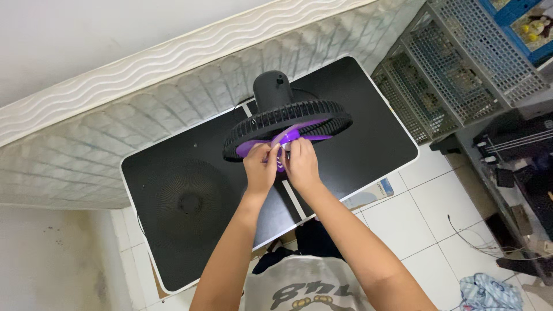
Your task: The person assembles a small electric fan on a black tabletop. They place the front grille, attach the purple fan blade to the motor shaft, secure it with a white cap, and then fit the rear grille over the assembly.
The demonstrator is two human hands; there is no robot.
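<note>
A black electric fan (275, 95) stands on a black folding table (368, 138), its front open. Its rear grille ring (322, 112) surrounds a purple blade (288, 137). My left hand (259, 167) and my right hand (302, 164) meet at the blade's hub, fingers pinched around the small centre piece there. What exactly the fingertips grip is hidden by the hands. The detached black front grille (187, 201) lies flat on the table's left part.
A white quilted mattress (115, 126) leans behind the table. Grey wire-mesh racks (455, 69) stand at the right, with a dark bench of cables (518, 155) below them. White floor tiles (426, 213), a paper (374, 193) and a crumpled cloth (489, 291) lie nearby.
</note>
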